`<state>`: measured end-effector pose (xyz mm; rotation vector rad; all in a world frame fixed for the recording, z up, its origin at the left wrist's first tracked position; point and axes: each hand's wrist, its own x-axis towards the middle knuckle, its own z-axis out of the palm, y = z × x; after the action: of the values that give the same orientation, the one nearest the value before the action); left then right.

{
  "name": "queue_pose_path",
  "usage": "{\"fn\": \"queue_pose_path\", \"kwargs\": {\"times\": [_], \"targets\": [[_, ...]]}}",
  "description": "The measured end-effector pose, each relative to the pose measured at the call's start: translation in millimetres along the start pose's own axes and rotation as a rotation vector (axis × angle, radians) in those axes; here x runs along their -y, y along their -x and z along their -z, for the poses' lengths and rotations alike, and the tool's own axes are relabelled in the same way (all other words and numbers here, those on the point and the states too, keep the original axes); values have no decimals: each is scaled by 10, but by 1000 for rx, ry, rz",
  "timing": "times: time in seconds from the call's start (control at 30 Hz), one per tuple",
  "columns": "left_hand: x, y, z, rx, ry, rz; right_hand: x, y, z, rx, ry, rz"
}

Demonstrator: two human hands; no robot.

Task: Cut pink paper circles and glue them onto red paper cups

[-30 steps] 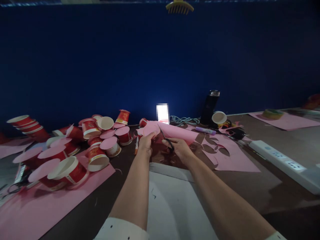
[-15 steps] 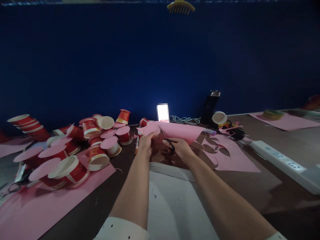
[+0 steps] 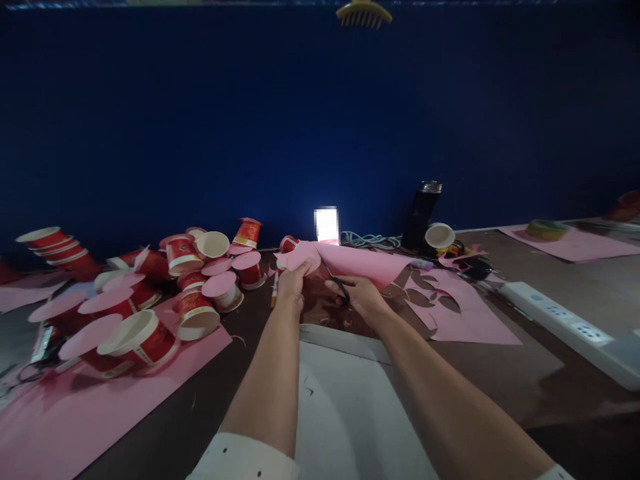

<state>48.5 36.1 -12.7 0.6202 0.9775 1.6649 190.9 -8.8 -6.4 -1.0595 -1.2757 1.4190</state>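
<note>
My left hand (image 3: 293, 285) pinches the left part of a pink paper sheet (image 3: 365, 263) between thumb and fingers. That part has a curved, partly cut edge, while the sheet's uncut side stretches off to the right. In my right hand (image 3: 357, 295) is a pair of scissors (image 3: 343, 292) with dark handles, fingers closed round them. The blades point up and away into the paper, just right of my left thumb. Both hands hover over the brown table's near edge.
Red paper cups (image 3: 183, 255), several topped with pink paper discs, crowd the left. A pink sheet with cut-out holes (image 3: 460, 313) lies right of my hands. Farther right are a white power strip (image 3: 555, 327), a dark thermos (image 3: 423, 212) and a tape roll (image 3: 547, 231). A bright phone screen (image 3: 327, 225) stands ahead.
The pink paper's left part has turned slightly in my left hand, and its cut edge looks rounder beside the blades. Both hands stay almost in place.
</note>
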Motion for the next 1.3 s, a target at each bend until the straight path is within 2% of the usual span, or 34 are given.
{"fn": "queue_pose_path", "kwargs": {"times": [0.2,0.43,0.67,0.87,1.03,1.3], "targets": [[8,4,6,-42,-76,15,31,77,-71,7,-71,-25],[-58,95,-16,-32,-163,19,-5,39,-11,21,-65,-12],[-29,67,-1,-31,-173,11,29,50,-32,3,-66,-7],[10,27,11,-75,-137,-12,30,33,-20,-23,-2,10],[45,-6,16,-58,-90,-11,25,21,-8,-12,7,28],[-25,41,-11,-69,-97,-26,51,41,-21,-11,27,14]]}}
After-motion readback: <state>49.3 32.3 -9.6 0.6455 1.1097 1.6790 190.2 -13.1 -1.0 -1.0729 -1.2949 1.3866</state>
